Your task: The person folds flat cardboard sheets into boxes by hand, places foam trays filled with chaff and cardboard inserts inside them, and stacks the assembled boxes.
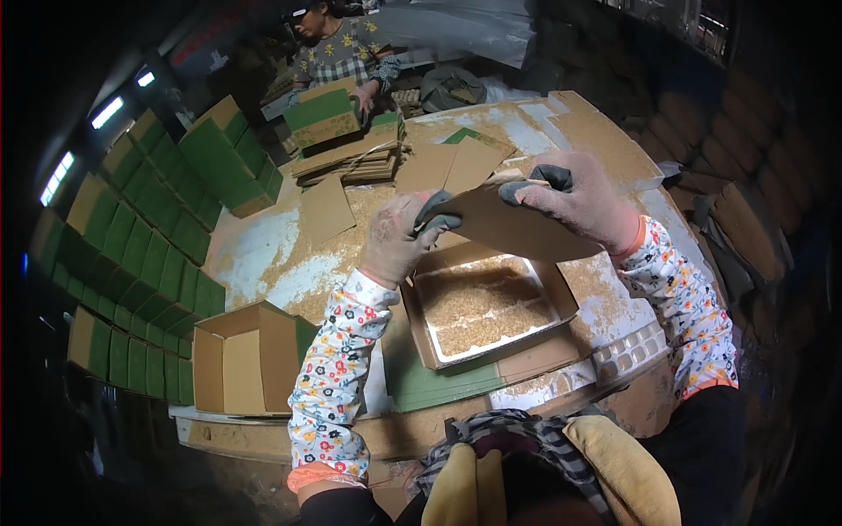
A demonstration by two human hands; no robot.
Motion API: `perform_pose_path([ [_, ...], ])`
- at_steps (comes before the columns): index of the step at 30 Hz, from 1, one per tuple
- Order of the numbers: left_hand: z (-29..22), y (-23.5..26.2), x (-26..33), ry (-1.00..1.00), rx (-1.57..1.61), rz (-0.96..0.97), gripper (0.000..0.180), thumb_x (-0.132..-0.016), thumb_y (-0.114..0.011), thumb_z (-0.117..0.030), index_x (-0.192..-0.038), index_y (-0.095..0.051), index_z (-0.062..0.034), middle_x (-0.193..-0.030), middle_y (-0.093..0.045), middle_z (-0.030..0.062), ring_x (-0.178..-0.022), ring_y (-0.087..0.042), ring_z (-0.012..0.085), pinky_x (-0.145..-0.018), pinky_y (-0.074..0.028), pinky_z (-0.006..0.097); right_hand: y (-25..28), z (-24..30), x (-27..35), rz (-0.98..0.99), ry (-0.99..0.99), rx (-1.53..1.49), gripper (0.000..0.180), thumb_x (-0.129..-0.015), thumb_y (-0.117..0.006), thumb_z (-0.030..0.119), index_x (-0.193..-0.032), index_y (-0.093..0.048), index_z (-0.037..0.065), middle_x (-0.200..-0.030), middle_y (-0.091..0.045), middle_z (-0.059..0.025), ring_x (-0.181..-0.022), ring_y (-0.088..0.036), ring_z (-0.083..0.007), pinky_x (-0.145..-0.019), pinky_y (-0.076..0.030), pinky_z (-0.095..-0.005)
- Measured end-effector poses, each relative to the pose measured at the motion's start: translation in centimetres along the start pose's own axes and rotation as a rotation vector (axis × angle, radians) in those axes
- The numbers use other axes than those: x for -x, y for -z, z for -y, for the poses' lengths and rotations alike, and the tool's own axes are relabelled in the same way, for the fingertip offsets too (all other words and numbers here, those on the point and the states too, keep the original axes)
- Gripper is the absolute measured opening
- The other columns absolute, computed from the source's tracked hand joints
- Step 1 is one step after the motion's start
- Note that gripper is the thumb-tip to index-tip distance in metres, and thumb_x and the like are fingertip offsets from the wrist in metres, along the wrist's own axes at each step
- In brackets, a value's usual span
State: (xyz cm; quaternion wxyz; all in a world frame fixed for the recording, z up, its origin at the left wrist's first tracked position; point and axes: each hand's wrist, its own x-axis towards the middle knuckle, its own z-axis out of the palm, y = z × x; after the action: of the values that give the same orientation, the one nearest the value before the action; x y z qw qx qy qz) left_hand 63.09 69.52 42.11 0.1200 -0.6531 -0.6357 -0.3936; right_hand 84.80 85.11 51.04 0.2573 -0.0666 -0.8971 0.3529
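Observation:
A brown cardboard sheet [504, 221], bent in a slight curve, is held up between both my hands. My left hand [396, 235], in a knit glove with dark grey fingertips, pinches its left end. At its upper right, my right hand [579, 197], gloved alike, grips the edge with curled fingers. Below the sheet sits an open cardboard box [561, 309]. Inside the box is a white tray [424, 326] filled with loose tan material like sawdust or husks. The sheet covers part of the box's far side. Both forearms wear flowered sleeve covers.
An open cardboard box [285, 361] stands at the table's left. Green-and-brown boxes [167, 272] are stacked beyond it. Cardboard pieces [326, 210] lie on the sawdust-strewn table [263, 263]. A white cell tray [630, 352] rests at the near right. Across the table, a person [346, 54] handles a green box [323, 116].

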Motion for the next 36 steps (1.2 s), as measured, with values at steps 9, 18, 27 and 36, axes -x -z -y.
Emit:
perform_pose_path([
  [9,-1.7,2.8,0.8,0.488,0.38,-0.195,0.025,-0.088,-0.061,-0.013,-0.11,-0.064,-0.0019,-0.092,-0.068,0.0122,-0.087,-0.066,0.0217,-0.078,-0.052,0.033,1.2,-9.1,-0.2,-0.317,-0.141,-0.5,0.032,-0.092,-0.06,0.026,-0.102,-0.065,-0.005,-0.084,-0.064,-0.0015,-0.075,-0.055,-0.0093,-0.07,-0.045,-0.024],
  [18,-5.0,-5.5,9.3,0.406,-0.174,-0.104,0.084,-0.079,-0.064,-0.005,-0.149,-0.017,-0.012,-0.092,-0.064,0.0169,-0.082,-0.065,0.0296,-0.075,-0.051,0.039,-1.2,-33.1,0.6,-0.401,-0.702,0.485,0.051,-0.084,-0.062,0.032,-0.116,-0.055,-0.007,-0.105,-0.062,-0.0257,-0.098,-0.059,-0.0417,-0.09,-0.044,-0.0462],
  [27,-4.4,-7.7,8.0,0.379,-0.539,1.125,0.031,-0.079,-0.06,-0.03,-0.088,-0.071,-0.0032,-0.081,-0.069,0.0171,-0.078,-0.068,0.0303,-0.069,-0.054,0.041,-11.2,-12.7,8.8,0.923,0.029,0.332,0.065,-0.085,-0.054,0.045,-0.132,-0.042,0.001,-0.127,-0.049,-0.0269,-0.117,-0.048,-0.0403,-0.1,-0.038,-0.0412],
  [36,-2.1,-7.6,7.8,0.62,0.218,0.994,0.04,-0.084,-0.058,-0.028,-0.119,-0.059,-0.0099,-0.112,-0.06,0.0221,-0.109,-0.056,0.035,-0.095,-0.043,0.038,-11.4,-14.8,6.7,1.0,-0.181,0.073,0.052,-0.09,-0.052,0.034,-0.129,-0.05,0.0,-0.122,-0.057,-0.022,-0.11,-0.057,-0.0325,-0.097,-0.042,-0.0377],
])
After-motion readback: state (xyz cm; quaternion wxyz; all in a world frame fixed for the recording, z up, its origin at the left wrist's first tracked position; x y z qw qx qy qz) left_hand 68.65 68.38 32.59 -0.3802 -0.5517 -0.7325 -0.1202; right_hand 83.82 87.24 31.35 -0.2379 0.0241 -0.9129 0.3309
